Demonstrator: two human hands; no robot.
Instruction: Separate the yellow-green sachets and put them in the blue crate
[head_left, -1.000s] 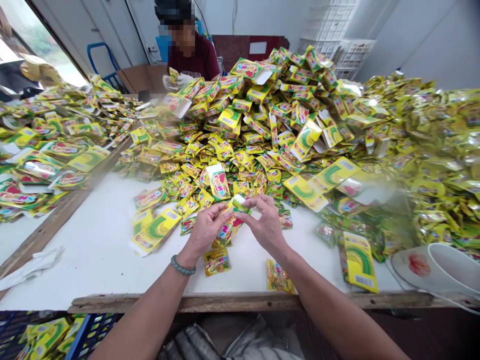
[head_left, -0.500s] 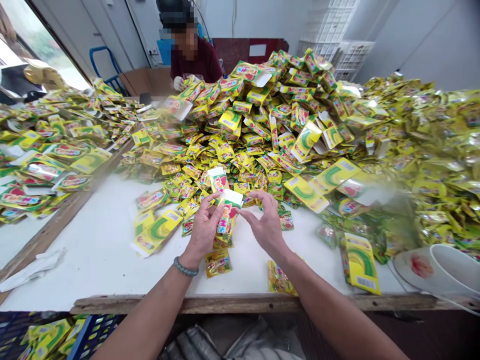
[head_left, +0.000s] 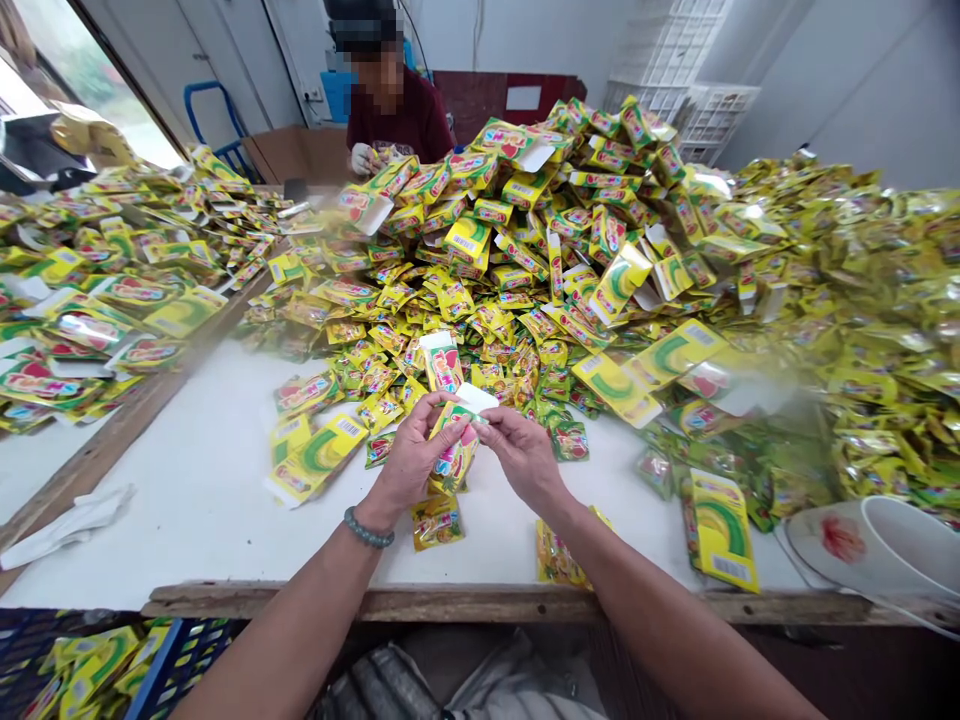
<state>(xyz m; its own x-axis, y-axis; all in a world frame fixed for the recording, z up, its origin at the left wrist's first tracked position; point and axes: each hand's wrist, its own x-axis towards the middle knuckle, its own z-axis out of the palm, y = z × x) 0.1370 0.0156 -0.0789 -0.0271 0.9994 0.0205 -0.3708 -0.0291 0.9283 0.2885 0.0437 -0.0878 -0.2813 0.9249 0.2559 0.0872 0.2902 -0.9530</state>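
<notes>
Between my two hands is a small yellow and green candy box (head_left: 454,450) with a white flap (head_left: 477,397) standing up at its top. My left hand (head_left: 416,450) is closed around the box's left side, its thumb across the front. The fingers of my right hand (head_left: 521,455) pinch the box's upper right edge by the flap. Another open box (head_left: 442,362) lies just beyond, against the heap of small candy packets (head_left: 457,300). Under and nearer than my hands, a yellow packet (head_left: 437,523) lies on the white tabletop (head_left: 300,540); a second packet (head_left: 559,555) is partly behind my right forearm.
A tall heap of boxes (head_left: 525,190) rises ahead, with a co-worker (head_left: 401,115) behind it. More boxes (head_left: 112,300) lie left past a wooden strip (head_left: 142,405). At right stand a white bucket (head_left: 877,545) and packets (head_left: 892,330). A blue crate (head_left: 161,670) sits lower left.
My right hand has come in from the right and closed on the box's upper edge near the flap. My left hand keeps its hold, and the box has tilted slightly.
</notes>
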